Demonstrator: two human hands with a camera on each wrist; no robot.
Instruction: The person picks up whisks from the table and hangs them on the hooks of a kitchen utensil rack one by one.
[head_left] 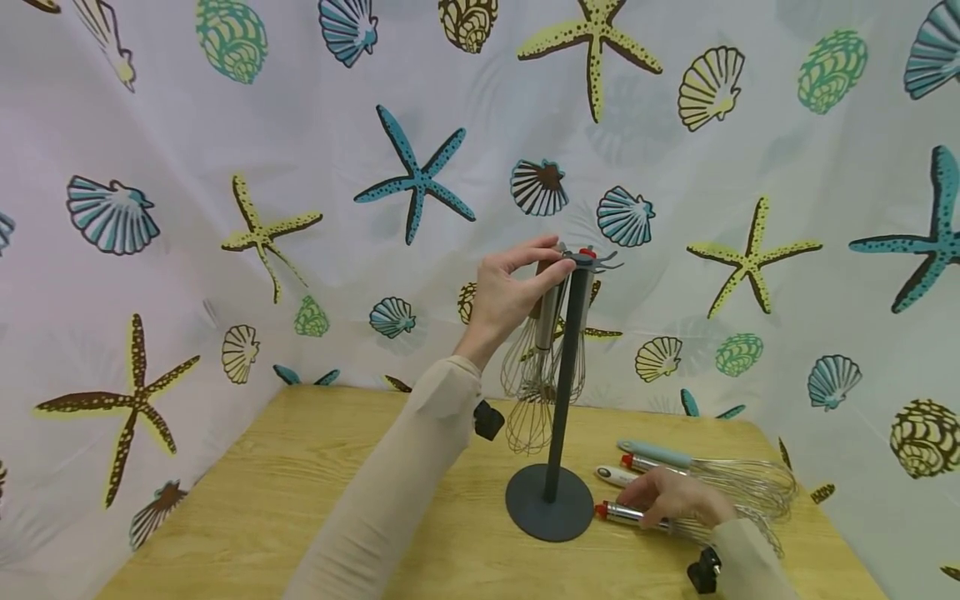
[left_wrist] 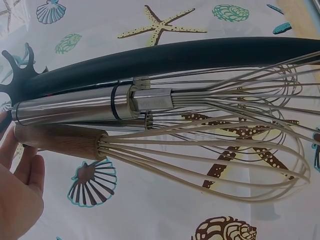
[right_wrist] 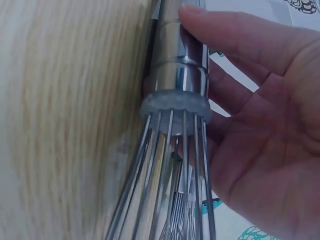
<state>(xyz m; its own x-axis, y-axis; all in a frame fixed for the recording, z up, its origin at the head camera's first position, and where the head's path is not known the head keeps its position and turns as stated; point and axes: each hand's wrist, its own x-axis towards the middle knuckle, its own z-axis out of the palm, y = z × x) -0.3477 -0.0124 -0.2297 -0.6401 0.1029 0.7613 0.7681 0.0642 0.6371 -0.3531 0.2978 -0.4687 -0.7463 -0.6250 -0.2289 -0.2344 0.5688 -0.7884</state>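
At the top of a dark upright whisk stand, my left hand pinches the hooked head between thumb and fingers. Several whisks hang there, among them a wooden-handled whisk right by the left fingers and a steel-handled whisk alongside the pole. Down on the table, my right hand grips a red-tipped metal whisk by its handle, thumb on one side and fingers on the other. In the right wrist view its wires fan out below a grey collar.
Beyond the right hand lie a pale teal-handled whisk, another red-tipped whisk and a white-handled whisk. The stand's round base rests on the wooden table. A patterned curtain encloses the back and sides.
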